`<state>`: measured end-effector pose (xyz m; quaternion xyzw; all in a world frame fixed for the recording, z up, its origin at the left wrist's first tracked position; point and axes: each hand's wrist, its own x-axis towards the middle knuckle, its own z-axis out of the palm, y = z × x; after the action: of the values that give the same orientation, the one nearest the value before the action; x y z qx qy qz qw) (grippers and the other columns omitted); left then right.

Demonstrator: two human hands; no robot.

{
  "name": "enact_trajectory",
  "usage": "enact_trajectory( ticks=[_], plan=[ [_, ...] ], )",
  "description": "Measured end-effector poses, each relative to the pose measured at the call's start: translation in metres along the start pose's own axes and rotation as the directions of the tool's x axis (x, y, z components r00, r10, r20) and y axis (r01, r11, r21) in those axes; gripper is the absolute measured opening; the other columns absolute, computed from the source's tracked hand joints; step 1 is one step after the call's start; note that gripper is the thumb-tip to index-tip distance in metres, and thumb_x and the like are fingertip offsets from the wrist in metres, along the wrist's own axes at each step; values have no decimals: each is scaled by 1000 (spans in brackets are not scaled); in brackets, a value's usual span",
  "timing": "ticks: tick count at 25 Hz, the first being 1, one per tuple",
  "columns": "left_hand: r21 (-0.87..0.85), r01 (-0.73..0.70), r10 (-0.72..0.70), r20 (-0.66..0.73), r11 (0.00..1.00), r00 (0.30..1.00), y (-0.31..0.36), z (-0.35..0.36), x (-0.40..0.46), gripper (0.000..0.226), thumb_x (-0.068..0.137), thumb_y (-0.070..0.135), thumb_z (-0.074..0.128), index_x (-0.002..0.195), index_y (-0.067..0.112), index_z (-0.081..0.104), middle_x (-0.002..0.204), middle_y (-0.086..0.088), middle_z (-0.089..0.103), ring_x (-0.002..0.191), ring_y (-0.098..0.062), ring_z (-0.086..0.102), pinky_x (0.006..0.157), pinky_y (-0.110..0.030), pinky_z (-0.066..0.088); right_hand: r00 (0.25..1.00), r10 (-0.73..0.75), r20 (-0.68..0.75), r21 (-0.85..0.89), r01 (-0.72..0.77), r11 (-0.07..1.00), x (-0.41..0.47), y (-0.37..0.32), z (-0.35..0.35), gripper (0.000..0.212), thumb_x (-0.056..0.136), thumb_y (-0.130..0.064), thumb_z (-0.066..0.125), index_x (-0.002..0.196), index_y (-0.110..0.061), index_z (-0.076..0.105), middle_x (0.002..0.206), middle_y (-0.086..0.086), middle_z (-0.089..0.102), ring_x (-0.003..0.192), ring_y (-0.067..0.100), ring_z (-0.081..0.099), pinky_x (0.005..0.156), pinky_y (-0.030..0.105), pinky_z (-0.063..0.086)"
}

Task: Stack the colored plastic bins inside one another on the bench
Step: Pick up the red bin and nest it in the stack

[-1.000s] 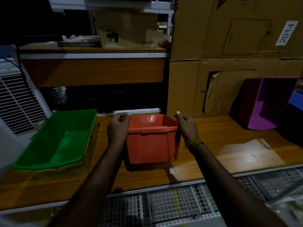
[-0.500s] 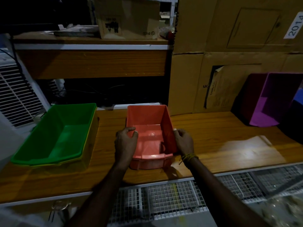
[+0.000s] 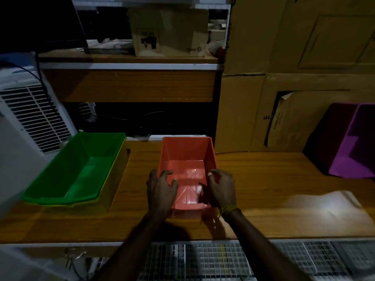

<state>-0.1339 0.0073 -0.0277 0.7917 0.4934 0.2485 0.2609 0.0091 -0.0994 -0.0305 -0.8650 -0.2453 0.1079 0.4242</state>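
The left hand (image 3: 161, 190) and right hand (image 3: 221, 189) hover with fingers loosely spread, off the near rim of the red bin (image 3: 187, 159) they gripped half a second ago, now upright on the counter (image 3: 263, 179) between them, nothing blocking the green bin (image 3: 81, 165) nested in a yellow bin (image 3: 109, 191) leftward or the tipped purple bin (image 3: 353, 147) far right.

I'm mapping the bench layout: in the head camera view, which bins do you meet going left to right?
Green bin nested in a yellow bin → red bin between both hands → purple bin.
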Motion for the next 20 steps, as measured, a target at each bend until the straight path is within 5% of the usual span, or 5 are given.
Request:
enact_trajectory(
  ticks=[9, 20],
  plan=[
    [235, -3, 7, -18, 972, 1000, -2, 6, 6, 32, 85, 35, 58, 115, 27, 66, 132, -8, 57, 119, -34, 48, 100, -42, 40, 996, -92, -1, -137, 91, 986, -8, 12, 6, 36, 92, -28, 56, 126, -21, 62, 148, 15, 41, 132, 35, 40, 107, 45, 41],
    [97, -39, 36, 40, 994, 999, -8, -18, 12, 28, 81, 37, 63, 108, 32, 69, 125, -11, 57, 115, -33, 54, 99, -38, 42, 992, -91, -85, -136, 79, 988, -29, -7, 20, 31, 90, -30, 58, 118, -20, 68, 147, 14, 44, 133, 34, 41, 107, 41, 37]
  ],
)
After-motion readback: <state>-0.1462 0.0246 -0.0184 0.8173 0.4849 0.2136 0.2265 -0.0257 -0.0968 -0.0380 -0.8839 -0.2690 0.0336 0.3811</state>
